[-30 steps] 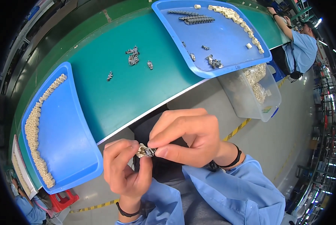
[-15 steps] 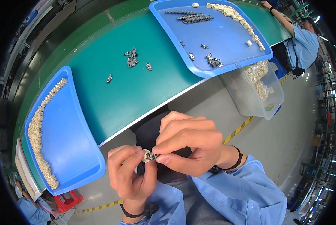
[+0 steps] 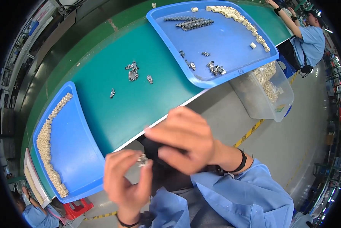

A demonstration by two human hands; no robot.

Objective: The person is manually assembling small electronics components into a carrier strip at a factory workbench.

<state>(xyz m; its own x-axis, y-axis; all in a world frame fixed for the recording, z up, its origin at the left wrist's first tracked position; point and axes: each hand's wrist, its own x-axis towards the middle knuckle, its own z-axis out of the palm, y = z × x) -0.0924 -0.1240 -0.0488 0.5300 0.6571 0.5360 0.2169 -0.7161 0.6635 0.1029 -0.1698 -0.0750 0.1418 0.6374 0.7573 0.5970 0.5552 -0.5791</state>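
My left hand (image 3: 125, 178) pinches a small cream ring-shaped piece with a metal insert (image 3: 142, 160) between thumb and fingertips. Just to its right, my right hand (image 3: 187, 140) is a little blurred; its thumb and index finger stand apart, with nothing visible between them. Both hands are in front of the table's near edge. On the green table (image 3: 113, 121) beyond them lie a few small metal parts (image 3: 132, 72), with a single one (image 3: 150, 79) beside the cluster and another (image 3: 112, 93) farther left.
A blue tray (image 3: 79, 152) at left holds rows of cream pieces (image 3: 45, 144). The far blue tray (image 3: 216, 41) carries metal parts (image 3: 195, 23) and cream rings (image 3: 235, 16). A clear bin (image 3: 254, 102) with bagged pieces stands beside the table. Co-workers sit far right and lower left.
My right hand has drawn away from the piece, its thumb and index finger parting. The left hand keeps the piece and has shifted slightly left and down. The whole view has tilted slightly.
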